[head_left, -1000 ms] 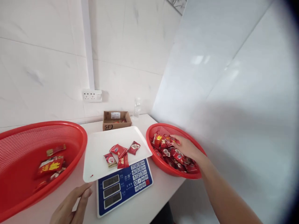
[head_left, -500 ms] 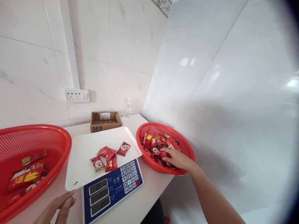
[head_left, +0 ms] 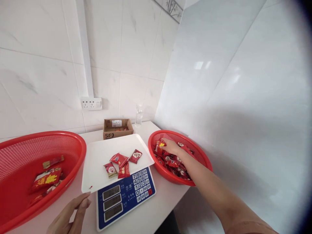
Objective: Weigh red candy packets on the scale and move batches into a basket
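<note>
My right hand (head_left: 171,147) reaches into the right red basket (head_left: 207,159), its fingers closed on the edge of a red packet with gold lettering (head_left: 159,146). Many small red wrapped packets (head_left: 172,161) lie heaped beneath that hand and forearm. Near the front left corner of the white weighing tray (head_left: 97,152), my left hand (head_left: 70,213) has its fingertips drawn together, and nothing shows between them. On the tray rest several small red packets (head_left: 119,160), some overlapping, and a tiny red scrap (head_left: 91,187). Below the tray is the scale's blue keypad panel (head_left: 128,196).
A larger red basket (head_left: 81,152) on the left holds a few packets (head_left: 47,178). Behind the tray stand an open cardboard box (head_left: 109,134) and a clear plastic bottle (head_left: 139,115). Walls close in at the back and right; a socket (head_left: 91,103) is on the back wall.
My right hand has moved from the middle of the heap to the gold-lettered packet at the basket's back left. The whole view has shifted slightly; the packets on the tray are unchanged.
</note>
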The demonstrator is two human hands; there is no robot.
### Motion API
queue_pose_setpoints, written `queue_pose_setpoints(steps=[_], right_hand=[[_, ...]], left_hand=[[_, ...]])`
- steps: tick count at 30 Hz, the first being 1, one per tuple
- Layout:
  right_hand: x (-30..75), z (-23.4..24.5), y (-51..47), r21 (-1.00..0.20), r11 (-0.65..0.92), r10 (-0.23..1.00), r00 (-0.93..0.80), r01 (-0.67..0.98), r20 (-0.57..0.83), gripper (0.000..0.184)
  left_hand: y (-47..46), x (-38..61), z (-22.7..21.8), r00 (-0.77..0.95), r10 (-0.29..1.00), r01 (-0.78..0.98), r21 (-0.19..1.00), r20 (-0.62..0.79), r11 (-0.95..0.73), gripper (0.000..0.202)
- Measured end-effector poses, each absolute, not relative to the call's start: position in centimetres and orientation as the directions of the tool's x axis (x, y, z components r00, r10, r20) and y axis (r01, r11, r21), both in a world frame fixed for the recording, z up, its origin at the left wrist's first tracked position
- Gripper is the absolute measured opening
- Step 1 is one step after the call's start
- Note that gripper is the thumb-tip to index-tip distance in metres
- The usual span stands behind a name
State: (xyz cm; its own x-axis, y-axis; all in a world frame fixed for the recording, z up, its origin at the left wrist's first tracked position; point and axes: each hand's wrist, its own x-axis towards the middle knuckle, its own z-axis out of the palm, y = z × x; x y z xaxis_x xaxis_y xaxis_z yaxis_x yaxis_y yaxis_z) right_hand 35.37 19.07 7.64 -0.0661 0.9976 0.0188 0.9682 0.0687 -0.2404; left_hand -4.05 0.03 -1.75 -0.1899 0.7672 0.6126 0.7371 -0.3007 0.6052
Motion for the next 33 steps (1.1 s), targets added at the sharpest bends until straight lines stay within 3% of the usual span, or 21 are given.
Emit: queue_pose_setpoints(steps=[5, 12, 19, 22, 26, 33], right_hand=[[34.8, 6.9, 19.6, -0.226, 0.109, 0.994, -0.099, 0.968, 0.055, 0.047], [34.3, 9.7, 16.4, -0.193, 0.132, 0.981, -0.099, 0.972, 0.169, 0.034], [30.4, 11.1, 12.0, -0.43, 0.245, 0.928, -0.081, 0.869, 0.365, 0.028], [27.5, 10.0, 11.6, -0.448, 0.315, 0.916, -0.145, 0.837, 0.374, 0.025], [24.2, 8.3, 12.5, -0.382, 0.256, 0.935, -0.128, 0.888, 0.33, 0.025], [22.5, 8.4, 13.0, -0.446, 0.299, 0.93, -0.153, 0.843, 0.335, 0.019]], left_hand=[[-0.4, -3.0, 0.5, -0.167, 0.715, 0.759, 0.552, 0.679, -0.346, 0.031], [-0.8, -2.4, 1.0, -0.11, 0.698, 0.76, 0.512, 0.708, -0.399, 0.021], [-1.0, -2.1, 1.6, -0.134, 0.719, 0.743, 0.549, 0.681, -0.382, 0.021], [-1.0, -2.0, 1.7, -0.13, 0.713, 0.74, 0.546, 0.689, -0.392, 0.02], [-1.0, -2.1, 1.7, -0.151, 0.714, 0.742, 0.556, 0.684, -0.375, 0.021], [-0.9, -2.2, 1.7, -0.152, 0.717, 0.749, 0.553, 0.68, -0.366, 0.02]])
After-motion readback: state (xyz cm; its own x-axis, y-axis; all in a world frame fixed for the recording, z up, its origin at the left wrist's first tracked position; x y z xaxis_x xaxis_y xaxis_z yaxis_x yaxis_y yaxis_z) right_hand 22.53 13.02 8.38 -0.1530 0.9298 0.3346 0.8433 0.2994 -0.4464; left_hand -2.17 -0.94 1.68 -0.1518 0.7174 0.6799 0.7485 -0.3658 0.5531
